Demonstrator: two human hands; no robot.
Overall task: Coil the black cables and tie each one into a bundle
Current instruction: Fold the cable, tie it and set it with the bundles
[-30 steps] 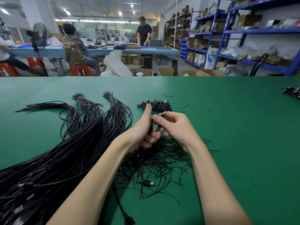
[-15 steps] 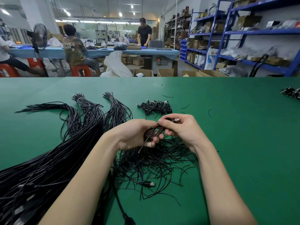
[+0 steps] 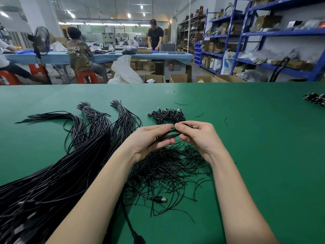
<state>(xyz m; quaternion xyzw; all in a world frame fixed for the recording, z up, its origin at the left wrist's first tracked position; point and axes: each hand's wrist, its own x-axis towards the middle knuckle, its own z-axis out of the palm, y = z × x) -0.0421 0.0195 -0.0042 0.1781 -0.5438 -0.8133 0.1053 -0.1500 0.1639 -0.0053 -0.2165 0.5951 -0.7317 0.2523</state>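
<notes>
A small coil of black cable point(image 3: 169, 135) sits between my two hands above the green table point(image 3: 255, 155). My left hand point(image 3: 149, 140) grips the coil from the left, fingers curled under it. My right hand point(image 3: 197, 136) pinches the coil's right end, and a metal plug tip shows above its fingers. Below the hands lies a tangle of thin black ties point(image 3: 168, 169). Long black cables point(image 3: 52, 169) fan out at the left. A heap of finished bundles point(image 3: 167, 116) lies just beyond my hands.
A loose cable with a USB plug point(image 3: 161, 199) lies near the ties. More bundles point(image 3: 315, 99) sit at the far right edge. Stray tie bits point(image 3: 199, 115) dot the table. Beyond the table are boxes, blue shelves and people at another table.
Both hands have drawn closer around the coil and risen slightly. The left thumb, upright a second ago, now lies flat along the coil.
</notes>
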